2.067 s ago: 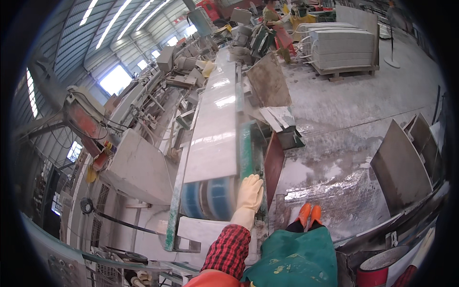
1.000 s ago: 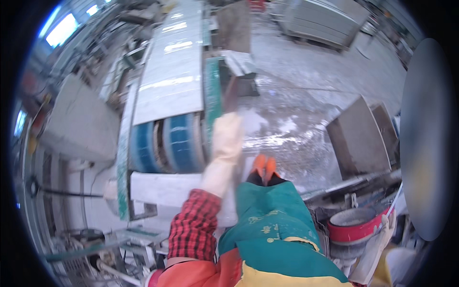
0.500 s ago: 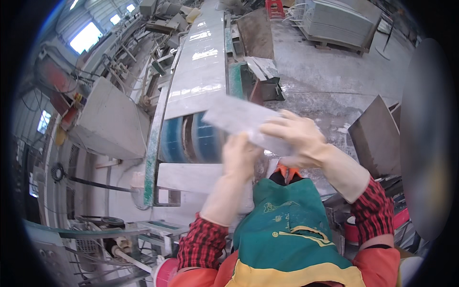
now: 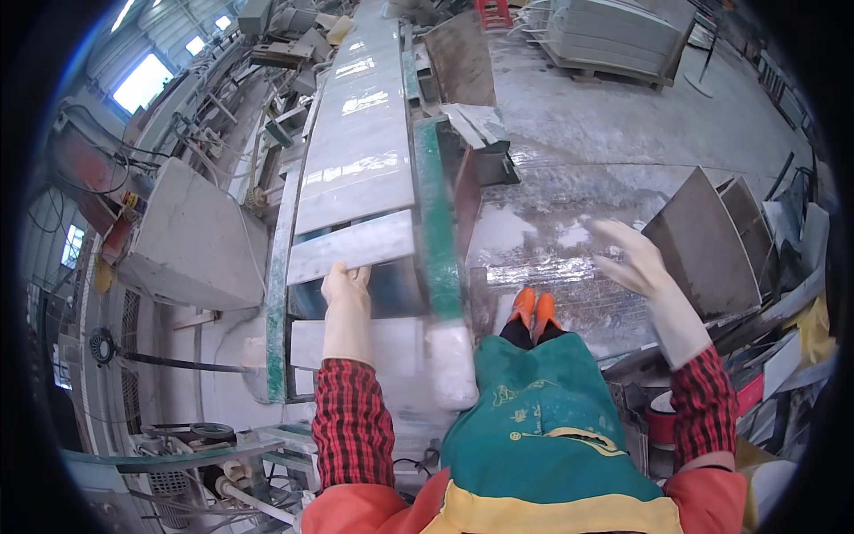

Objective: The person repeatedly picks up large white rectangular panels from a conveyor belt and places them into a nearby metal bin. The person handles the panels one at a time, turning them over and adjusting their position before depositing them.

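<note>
A pale rectangular stone slab (image 4: 356, 244) lies crosswise over the blue rollers at the near end of the conveyor. My left hand (image 4: 345, 292), in a cream rubber glove, is closed on the slab's near edge, with the fingertips showing along it. Just beyond the slab, a row of wet, shiny pale slabs (image 4: 356, 165) runs up the conveyor. My right hand (image 4: 633, 260), gloved alike, is raised over the wet floor at the right. Its fingers are spread and slightly blurred, and it holds nothing.
Green side rails (image 4: 436, 222) border the conveyor, with a pale slab (image 4: 382, 345) across its near end. Brown boards (image 4: 707, 245) lean at the right beside broken pieces. A stack of slabs (image 4: 614, 40) sits on a pallet farther back. A large grey box (image 4: 196, 236) stands left.
The slab, earlier held in the air by both hands, has moved left and down onto the conveyor rollers. My right hand has let go and swung out to the right.
</note>
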`<action>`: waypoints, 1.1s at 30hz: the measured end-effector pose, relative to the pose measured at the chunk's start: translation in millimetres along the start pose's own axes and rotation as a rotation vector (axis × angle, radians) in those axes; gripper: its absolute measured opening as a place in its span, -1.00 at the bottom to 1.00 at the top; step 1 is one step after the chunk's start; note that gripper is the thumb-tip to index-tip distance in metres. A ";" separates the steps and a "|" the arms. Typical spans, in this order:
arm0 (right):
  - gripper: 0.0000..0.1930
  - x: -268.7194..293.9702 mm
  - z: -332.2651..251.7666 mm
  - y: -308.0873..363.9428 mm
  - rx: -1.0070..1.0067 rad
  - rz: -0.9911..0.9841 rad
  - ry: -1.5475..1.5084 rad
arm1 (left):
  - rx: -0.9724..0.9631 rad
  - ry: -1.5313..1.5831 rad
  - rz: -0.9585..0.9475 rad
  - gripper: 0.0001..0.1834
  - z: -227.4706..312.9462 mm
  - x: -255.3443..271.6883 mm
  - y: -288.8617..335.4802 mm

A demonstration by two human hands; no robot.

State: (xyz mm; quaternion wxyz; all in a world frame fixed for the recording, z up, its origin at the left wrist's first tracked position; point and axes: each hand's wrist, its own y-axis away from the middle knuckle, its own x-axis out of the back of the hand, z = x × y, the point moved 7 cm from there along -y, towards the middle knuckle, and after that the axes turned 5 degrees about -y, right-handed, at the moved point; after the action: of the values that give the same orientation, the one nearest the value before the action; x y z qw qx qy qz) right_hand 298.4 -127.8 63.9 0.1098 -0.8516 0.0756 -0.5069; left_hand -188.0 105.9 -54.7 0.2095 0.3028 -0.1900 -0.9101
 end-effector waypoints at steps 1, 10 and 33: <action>-0.40 12.7 24.9 28.1 -0.149 -0.027 -0.070 | -0.012 0.002 0.013 -0.60 -3.0 2.4 -6.5; -0.45 89.0 169.1 305.4 -0.855 0.308 -0.198 | -0.008 -0.014 0.003 -0.59 -8.1 -0.6 -37.7; -0.42 70.1 155.8 309.7 -0.873 0.302 -0.174 | -0.005 0.005 0.207 -0.57 -4.8 -12.5 -49.7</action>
State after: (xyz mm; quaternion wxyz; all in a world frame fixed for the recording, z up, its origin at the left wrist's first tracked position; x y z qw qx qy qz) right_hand 463.5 -426.0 -30.4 -0.1801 -0.8370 0.3954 -0.3327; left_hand -189.1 152.8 -75.9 0.3036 0.2833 -0.2175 -0.8833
